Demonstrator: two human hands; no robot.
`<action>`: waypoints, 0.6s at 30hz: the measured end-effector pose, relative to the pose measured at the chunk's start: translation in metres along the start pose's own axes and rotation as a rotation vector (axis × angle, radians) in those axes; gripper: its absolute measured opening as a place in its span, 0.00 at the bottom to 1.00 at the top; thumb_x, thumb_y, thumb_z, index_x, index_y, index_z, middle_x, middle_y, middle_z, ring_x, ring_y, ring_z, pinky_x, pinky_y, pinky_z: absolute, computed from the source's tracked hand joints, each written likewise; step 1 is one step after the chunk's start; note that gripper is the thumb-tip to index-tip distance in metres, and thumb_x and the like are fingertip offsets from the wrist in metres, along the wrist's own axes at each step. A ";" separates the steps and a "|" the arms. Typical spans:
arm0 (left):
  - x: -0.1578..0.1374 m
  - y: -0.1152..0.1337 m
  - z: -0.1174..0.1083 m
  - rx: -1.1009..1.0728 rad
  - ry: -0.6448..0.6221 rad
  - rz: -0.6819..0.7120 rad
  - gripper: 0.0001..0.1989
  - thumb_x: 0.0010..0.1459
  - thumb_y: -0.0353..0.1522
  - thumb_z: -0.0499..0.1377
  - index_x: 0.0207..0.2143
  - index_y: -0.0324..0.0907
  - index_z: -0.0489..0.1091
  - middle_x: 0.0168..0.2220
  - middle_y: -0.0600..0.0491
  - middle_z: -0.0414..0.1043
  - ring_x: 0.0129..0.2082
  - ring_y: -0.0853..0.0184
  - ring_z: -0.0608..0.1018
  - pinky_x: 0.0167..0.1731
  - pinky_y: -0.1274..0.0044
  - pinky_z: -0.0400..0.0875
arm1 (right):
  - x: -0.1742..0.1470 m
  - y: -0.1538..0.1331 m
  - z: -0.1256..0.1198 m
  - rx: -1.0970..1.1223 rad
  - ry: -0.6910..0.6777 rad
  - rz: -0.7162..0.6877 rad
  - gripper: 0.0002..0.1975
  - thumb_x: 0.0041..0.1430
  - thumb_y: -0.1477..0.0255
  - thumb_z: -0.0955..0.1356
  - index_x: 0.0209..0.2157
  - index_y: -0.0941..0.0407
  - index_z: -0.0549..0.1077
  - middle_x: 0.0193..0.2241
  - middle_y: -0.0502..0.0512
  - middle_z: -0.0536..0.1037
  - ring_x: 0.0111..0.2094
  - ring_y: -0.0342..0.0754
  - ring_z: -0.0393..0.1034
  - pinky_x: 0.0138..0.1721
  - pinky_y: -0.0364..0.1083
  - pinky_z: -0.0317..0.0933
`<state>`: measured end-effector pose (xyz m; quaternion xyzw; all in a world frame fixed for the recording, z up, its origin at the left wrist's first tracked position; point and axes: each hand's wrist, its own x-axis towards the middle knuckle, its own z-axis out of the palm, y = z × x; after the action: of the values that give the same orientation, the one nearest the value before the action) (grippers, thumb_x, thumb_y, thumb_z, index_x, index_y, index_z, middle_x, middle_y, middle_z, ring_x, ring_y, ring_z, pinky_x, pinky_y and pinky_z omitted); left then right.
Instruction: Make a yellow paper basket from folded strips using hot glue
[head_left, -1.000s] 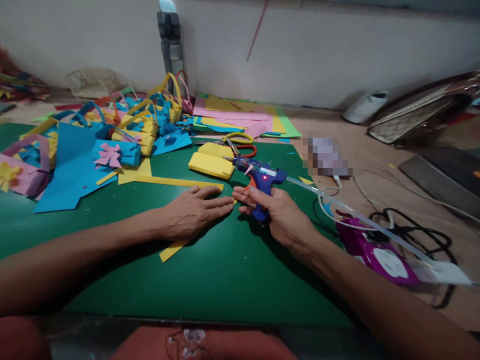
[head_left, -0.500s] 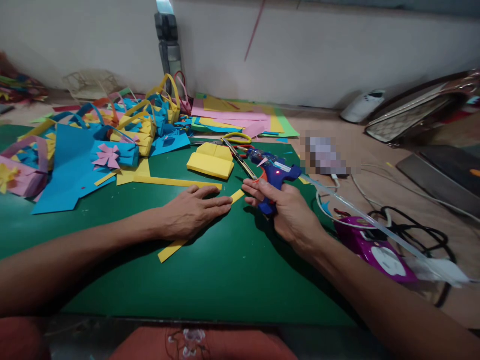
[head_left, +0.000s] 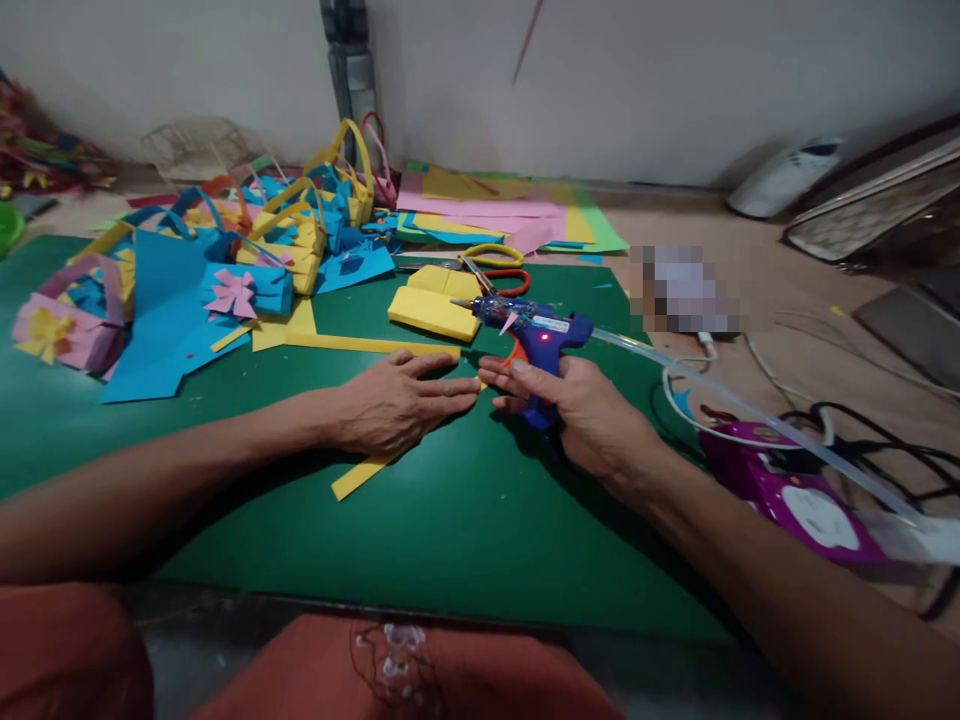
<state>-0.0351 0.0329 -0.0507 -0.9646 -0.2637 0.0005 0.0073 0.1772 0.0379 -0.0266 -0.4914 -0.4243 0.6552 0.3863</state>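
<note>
My left hand (head_left: 401,405) lies flat, fingers stretched out, on top of a yellow paper strip (head_left: 361,476) on the green board. Most of the strip is hidden under the palm. In my right hand (head_left: 592,415) is a blue glue gun (head_left: 551,345) with an orange trigger, its nozzle pointing left and a clear glue stick (head_left: 645,355) out of its back. Just beyond the nozzle sits a folded yellow paper piece (head_left: 431,312). Another yellow strip (head_left: 352,343) lies beyond my left fingers. Scissors (head_left: 504,285) with red handles rest behind the glue gun.
Several small paper baskets (head_left: 71,325) crowd the left, beside a blue paper sheet (head_left: 154,330). Coloured sheets (head_left: 487,210) are stacked at the back. On the right are a purple power socket box (head_left: 787,500), cables, a blurred-out phone-like object (head_left: 690,285) and a white device (head_left: 784,180).
The glue gun has turned so its nozzle points more to the left, over the edge of the folded yellow piece. My left hand stays on the strip. The camera view has shifted slightly.
</note>
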 end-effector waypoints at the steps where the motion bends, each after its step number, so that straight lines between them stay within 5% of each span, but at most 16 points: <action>1: -0.002 -0.001 0.000 -0.006 -0.004 0.011 0.25 0.58 0.33 0.46 0.58 0.44 0.54 0.63 0.55 0.50 0.61 0.55 0.52 0.48 0.66 0.53 | 0.000 0.001 0.000 0.000 0.001 -0.002 0.13 0.45 0.69 0.73 0.34 0.58 0.74 0.38 0.60 0.78 0.40 0.50 0.73 0.31 0.41 0.69; 18: -0.031 -0.011 -0.003 -0.148 -0.051 0.142 0.31 0.59 0.39 0.45 0.63 0.44 0.42 0.65 0.53 0.41 0.65 0.54 0.41 0.58 0.59 0.38 | -0.001 0.001 0.000 -0.047 0.015 0.000 0.15 0.46 0.68 0.72 0.37 0.58 0.73 0.40 0.61 0.78 0.41 0.50 0.73 0.33 0.42 0.69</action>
<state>-0.0677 0.0264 -0.0473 -0.9784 -0.1939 0.0062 -0.0710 0.1770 0.0367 -0.0269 -0.5051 -0.4366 0.6415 0.3778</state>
